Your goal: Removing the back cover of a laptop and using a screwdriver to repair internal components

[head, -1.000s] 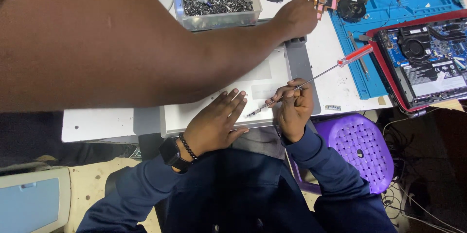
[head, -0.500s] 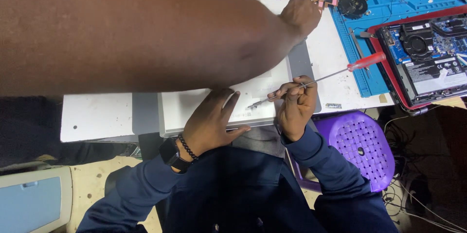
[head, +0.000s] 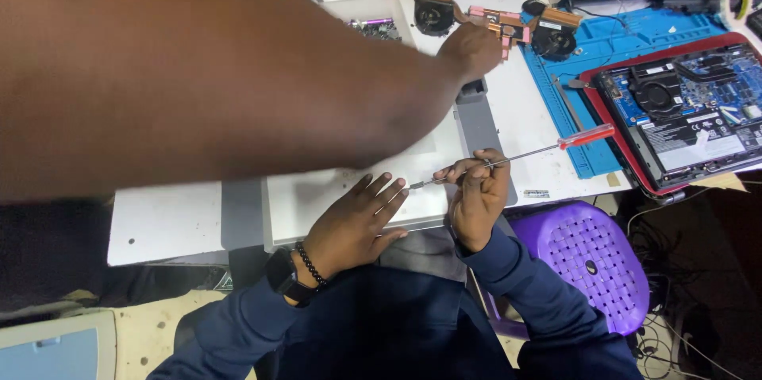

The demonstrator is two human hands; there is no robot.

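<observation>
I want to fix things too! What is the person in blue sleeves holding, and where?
The right hand pinches a red-handled screwdriver by its metal shaft, not by the handle. The left hand lies flat, holding nothing.

Your arms are covered by long dark navy sleeves (head: 524, 300) that reach to the wrists. On your left wrist sits a black watch (head: 282, 278), with a dark beaded bracelet (head: 310, 265) just beside it. Both hands are bare.
</observation>
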